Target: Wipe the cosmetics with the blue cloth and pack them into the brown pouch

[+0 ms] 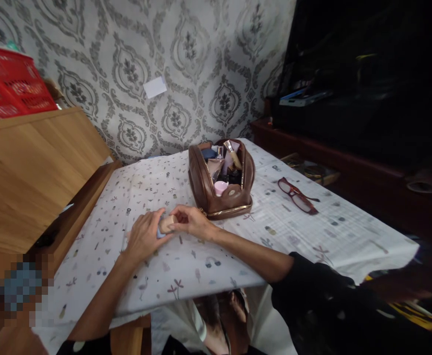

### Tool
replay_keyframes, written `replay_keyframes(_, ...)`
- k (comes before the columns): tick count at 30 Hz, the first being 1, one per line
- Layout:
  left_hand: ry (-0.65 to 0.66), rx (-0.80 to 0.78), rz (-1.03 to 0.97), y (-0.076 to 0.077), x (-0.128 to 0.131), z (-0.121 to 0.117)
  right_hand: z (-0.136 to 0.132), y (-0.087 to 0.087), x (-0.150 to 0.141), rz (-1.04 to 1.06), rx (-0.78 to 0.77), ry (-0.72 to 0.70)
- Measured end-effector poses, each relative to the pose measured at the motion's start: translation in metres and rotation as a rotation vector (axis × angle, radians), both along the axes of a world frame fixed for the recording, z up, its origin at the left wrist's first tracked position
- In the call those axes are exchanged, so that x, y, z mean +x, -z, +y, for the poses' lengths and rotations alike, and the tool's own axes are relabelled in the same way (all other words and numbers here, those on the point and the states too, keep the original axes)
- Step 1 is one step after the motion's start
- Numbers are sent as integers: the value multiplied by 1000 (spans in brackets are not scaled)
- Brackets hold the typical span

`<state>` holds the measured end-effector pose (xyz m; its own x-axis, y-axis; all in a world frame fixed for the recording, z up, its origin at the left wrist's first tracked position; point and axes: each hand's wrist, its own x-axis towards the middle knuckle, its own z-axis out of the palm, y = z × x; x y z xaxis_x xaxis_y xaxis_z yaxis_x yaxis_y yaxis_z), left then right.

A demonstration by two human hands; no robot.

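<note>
Over the cloth-covered table, my left hand (144, 236) curls around a small light-blue item (160, 232), whose kind I cannot make out. Thumb and fingertips of my right hand (193, 222) pinch a small beige block-like piece (167, 224) sitting against the blue item; the left fingers touch it too. Just beyond my right hand stands a brown cosmetic bag (201, 190), unzipped wide. Inside it are a pink round jar (220, 188), a tube with a gold cap (233, 154) and several other cosmetics, partly hidden.
Red-framed glasses (297, 195) lie on the patterned cloth (216, 266) to the right. A wooden panel (34, 172) borders the left side, with a red basket (14, 81) above. Patterned wallpaper (186, 54) is behind; a large black screen (367, 98) stands at right.
</note>
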<state>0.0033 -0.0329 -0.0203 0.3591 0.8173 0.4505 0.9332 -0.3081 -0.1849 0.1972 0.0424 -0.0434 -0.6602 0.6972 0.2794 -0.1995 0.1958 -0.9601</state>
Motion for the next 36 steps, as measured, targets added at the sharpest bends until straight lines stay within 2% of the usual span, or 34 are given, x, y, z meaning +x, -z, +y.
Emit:
replay_keyframes(3, 21, -44, 15, -4, 23, 8, 0, 2, -1, 2, 46, -15)
replay_keyframes(6, 22, -95, 10, -5, 30, 11, -1, 2, -1, -3, 90, 9)
replay_keyframes(10, 12, -87, 21, -1, 14, 8, -2, 3, 0, -23, 121, 0)
replay_keyframes(16, -64, -31, 33, 9, -33, -7, -1, 6, 0, -53, 123, 32)
replay_keyframes(21, -55, -16, -47, 18, -58, -17, -1, 2, 1, -82, 135, 38)
replay_keyframes(25, -5, -57, -112, 22, -64, -19, 0, 1, 3, -120, 199, 51)
replay_keyframes(31, 0, -170, -152, 16, -66, -24, 0, 4, 1, -66, 257, 11)
replay_keyframes(36, 26, -133, -189, 11, -53, -28, -4, 0, 1, -102, 232, 48)
